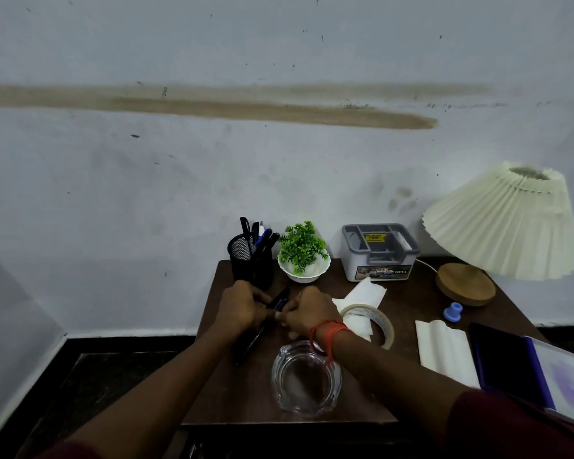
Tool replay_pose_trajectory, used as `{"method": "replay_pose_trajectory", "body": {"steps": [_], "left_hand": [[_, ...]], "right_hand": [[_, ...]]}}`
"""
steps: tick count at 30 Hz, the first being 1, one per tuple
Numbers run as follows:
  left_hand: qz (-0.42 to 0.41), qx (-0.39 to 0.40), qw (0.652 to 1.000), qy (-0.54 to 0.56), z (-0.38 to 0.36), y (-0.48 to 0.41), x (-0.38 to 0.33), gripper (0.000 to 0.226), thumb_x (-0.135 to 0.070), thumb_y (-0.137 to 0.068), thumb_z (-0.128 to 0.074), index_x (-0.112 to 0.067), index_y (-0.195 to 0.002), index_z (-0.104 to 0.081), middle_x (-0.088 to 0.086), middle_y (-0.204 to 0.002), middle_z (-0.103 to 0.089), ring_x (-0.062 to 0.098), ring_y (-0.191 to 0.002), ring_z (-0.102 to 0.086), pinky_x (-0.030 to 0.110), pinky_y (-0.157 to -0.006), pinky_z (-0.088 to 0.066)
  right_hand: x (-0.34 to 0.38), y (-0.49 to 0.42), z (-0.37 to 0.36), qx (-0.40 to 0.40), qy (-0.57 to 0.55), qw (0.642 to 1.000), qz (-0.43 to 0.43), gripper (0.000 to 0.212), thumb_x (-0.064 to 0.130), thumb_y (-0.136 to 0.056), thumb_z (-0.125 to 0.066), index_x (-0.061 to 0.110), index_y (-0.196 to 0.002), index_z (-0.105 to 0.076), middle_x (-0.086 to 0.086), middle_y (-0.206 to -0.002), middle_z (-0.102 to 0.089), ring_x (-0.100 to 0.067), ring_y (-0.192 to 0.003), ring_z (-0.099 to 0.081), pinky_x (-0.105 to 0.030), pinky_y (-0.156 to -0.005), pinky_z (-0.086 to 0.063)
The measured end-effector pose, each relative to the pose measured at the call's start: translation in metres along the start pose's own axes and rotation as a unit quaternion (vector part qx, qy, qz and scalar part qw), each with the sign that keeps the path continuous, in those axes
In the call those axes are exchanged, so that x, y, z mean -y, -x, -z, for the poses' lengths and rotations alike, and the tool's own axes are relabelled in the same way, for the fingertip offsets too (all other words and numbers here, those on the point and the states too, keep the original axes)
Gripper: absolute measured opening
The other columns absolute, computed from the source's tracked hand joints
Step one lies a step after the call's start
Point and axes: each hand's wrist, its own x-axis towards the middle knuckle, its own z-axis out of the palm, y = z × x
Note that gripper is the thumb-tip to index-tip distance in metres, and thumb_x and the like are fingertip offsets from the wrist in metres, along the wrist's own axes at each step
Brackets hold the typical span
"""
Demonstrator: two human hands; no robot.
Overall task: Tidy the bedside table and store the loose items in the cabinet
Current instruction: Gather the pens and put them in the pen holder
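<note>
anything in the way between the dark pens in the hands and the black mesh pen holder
Nothing visible: the dark pens, gripped by the left hand and right hand, sit directly in front of the black mesh pen holder, which already holds other pens.

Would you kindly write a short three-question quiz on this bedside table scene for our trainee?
1. True or false: the glass ashtray stands nearer the person than the roll of tape.
2. What do the fingers of the left hand and the right hand grip between them? A. dark pens B. a spoon C. a key
3. Fill in: the green plant stands between the mesh pen holder and the grey ____.

Key: 1 true; 2 A; 3 box.
</note>
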Motion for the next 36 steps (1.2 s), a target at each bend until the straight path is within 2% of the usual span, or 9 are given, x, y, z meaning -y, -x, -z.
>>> {"method": "replay_pose_trajectory", "body": {"steps": [2,5,11,15,18,20,25,30,36], "left_hand": [[0.013,-0.002,0.999,0.040,0.004,0.008,0.005,0.035,-0.027,-0.062,-0.090,-0.010,-0.089,-0.077,0.002,-0.074,-0.074,0.001,-0.045,-0.063,0.012,-0.047,-0.049],[0.033,-0.016,0.995,0.091,0.012,0.020,0.005,0.035,-0.022,-0.063,-0.090,-0.007,-0.091,-0.076,0.008,-0.074,-0.075,0.018,-0.058,-0.071,0.027,-0.054,-0.060],[0.023,-0.060,0.988,0.144,0.040,0.035,0.000,0.033,-0.023,-0.064,-0.089,-0.009,-0.091,-0.077,0.008,-0.073,-0.075,0.020,-0.060,-0.072,0.030,-0.064,-0.061],[-0.013,-0.097,0.982,0.159,0.062,0.042,-0.009,0.029,-0.025,-0.066,-0.088,-0.016,-0.092,-0.079,0.002,-0.075,-0.076,0.014,-0.073,-0.074,0.027,-0.072,-0.060],[-0.040,-0.139,0.975,0.167,0.078,0.046,-0.021,0.027,-0.029,-0.066,-0.086,-0.023,-0.092,-0.080,-0.005,-0.078,-0.077,0.006,-0.075,-0.073,0.030,-0.077,-0.060],[-0.064,-0.168,0.974,0.140,0.092,0.048,-0.032,0.027,-0.034,-0.067,-0.085,-0.026,-0.093,-0.080,-0.008,-0.083,-0.077,0.003,-0.076,-0.071,0.026,-0.075,-0.058],[-0.127,-0.209,0.963,0.117,0.122,0.048,-0.062,0.026,-0.035,-0.066,-0.086,-0.025,-0.090,-0.080,-0.009,-0.079,-0.077,0.004,-0.064,-0.071,0.031,-0.067,-0.060],[-0.148,-0.248,0.954,0.077,0.130,0.034,-0.073,0.022,-0.036,-0.066,-0.085,-0.028,-0.087,-0.080,-0.010,-0.075,-0.076,-0.001,-0.058,-0.066,0.017,-0.058,-0.047],[-0.140,-0.253,0.954,0.072,0.106,0.019,-0.060,0.021,-0.033,-0.071,-0.083,-0.028,-0.091,-0.080,-0.011,-0.083,-0.077,0.002,-0.064,-0.069,0.015,-0.061,-0.048]], "right_hand": [[0.002,0.003,-0.002,0.008,-0.042,0.999,-0.007,0.025,0.038,-0.060,-0.066,0.019,-0.074,-0.074,0.002,-0.065,-0.074,-0.013,-0.058,-0.071,-0.035,-0.072,-0.061],[0.011,0.012,-0.004,0.003,-0.105,0.994,-0.020,0.016,0.026,-0.068,-0.062,0.016,-0.071,-0.075,-0.001,-0.062,-0.074,-0.016,-0.059,-0.073,-0.036,-0.066,-0.062],[0.039,0.028,-0.008,-0.018,-0.248,0.969,-0.009,0.007,0.011,-0.081,-0.065,0.016,-0.076,-0.065,-0.008,-0.079,-0.074,-0.014,-0.060,-0.071,-0.027,-0.047,-0.057],[0.061,0.035,0.001,-0.047,-0.265,0.962,0.055,0.017,0.012,-0.083,-0.066,0.022,-0.074,-0.057,-0.008,-0.080,-0.074,-0.019,-0.068,-0.073,-0.037,-0.059,-0.061],[0.074,0.038,0.011,-0.093,-0.222,0.962,0.128,0.007,0.028,-0.076,-0.068,0.022,-0.077,-0.065,-0.003,-0.081,-0.076,-0.015,-0.075,-0.073,-0.042,-0.071,-0.061],[0.083,0.041,0.021,-0.118,-0.194,0.960,0.165,0.023,0.033,-0.075,-0.065,0.018,-0.090,-0.070,0.000,-0.081,-0.076,-0.012,-0.078,-0.073,-0.040,-0.076,-0.061],[0.107,0.052,0.054,-0.194,-0.125,0.943,0.240,0.021,0.026,-0.083,-0.066,0.019,-0.102,-0.072,0.001,-0.089,-0.076,-0.009,-0.080,-0.071,-0.021,-0.081,-0.055],[0.111,0.038,0.061,-0.198,-0.147,0.932,0.264,0.020,0.025,-0.083,-0.066,0.020,-0.101,-0.071,0.001,-0.090,-0.076,-0.010,-0.081,-0.072,-0.030,-0.083,-0.057],[0.097,0.022,0.050,-0.193,-0.153,0.936,0.251,0.021,0.023,-0.084,-0.066,0.017,-0.103,-0.071,0.000,-0.090,-0.076,-0.008,-0.082,-0.072,-0.029,-0.085,-0.057]]}}
